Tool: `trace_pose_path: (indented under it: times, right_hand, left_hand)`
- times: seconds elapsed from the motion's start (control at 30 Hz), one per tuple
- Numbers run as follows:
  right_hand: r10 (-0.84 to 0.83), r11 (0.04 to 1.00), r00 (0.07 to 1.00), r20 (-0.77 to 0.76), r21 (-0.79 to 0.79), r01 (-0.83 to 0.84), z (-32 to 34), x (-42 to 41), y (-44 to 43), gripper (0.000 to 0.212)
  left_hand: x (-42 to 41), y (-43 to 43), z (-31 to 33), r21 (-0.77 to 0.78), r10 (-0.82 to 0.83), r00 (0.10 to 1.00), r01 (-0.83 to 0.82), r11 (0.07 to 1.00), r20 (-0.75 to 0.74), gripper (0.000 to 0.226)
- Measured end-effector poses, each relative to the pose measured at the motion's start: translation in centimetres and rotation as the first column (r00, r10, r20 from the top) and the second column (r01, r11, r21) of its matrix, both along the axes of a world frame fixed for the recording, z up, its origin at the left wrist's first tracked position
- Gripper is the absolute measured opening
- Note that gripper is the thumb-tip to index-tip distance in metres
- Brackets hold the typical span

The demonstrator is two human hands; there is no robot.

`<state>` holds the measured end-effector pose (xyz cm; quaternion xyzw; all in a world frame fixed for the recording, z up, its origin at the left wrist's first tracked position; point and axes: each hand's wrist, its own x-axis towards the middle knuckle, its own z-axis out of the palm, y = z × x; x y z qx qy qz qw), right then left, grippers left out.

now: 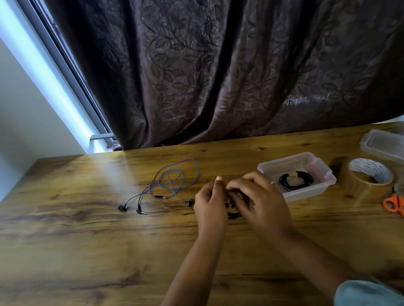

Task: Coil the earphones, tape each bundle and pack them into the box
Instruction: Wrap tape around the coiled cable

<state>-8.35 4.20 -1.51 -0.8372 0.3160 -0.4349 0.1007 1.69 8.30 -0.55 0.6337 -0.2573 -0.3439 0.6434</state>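
Note:
My left hand [210, 206] and my right hand [259, 199] meet at the table's middle, both closed on a black earphone bundle [234, 215] that is mostly hidden between the fingers. Loose purple earphones [171, 181] lie uncoiled on the wooden table [81, 254] to the left of my hands. A clear plastic box [297, 179] stands just right of my right hand, with a coiled black earphone bundle [296, 180] inside. A roll of brown tape [370, 179] sits right of the box, and orange scissors [399, 204] lie in front of it.
The box's clear lid [399, 149] lies at the far right near the table's back edge. A dark patterned curtain [235, 61] hangs behind the table, with a window frame [68, 67] at the left.

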Motion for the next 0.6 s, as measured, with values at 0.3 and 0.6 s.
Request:
trace_pose_path:
  times: [0.3,0.6]
  right_hand:
    - [0.013,0.996,0.982,-0.189,-0.087,-0.03,0.5,-0.7,-3.1,0.032]
    - [-0.01,0.985,0.954,-0.3,-0.169,-0.043,0.1,-1.0,-3.4,0.021]
  left_hand:
    - [0.2,-0.9,0.0,0.015,-0.056,0.998,0.056,0.998,0.017,0.04]
    - [0.4,-0.8,0.6,0.103,-0.116,0.985,0.13,0.986,-0.131,0.031]
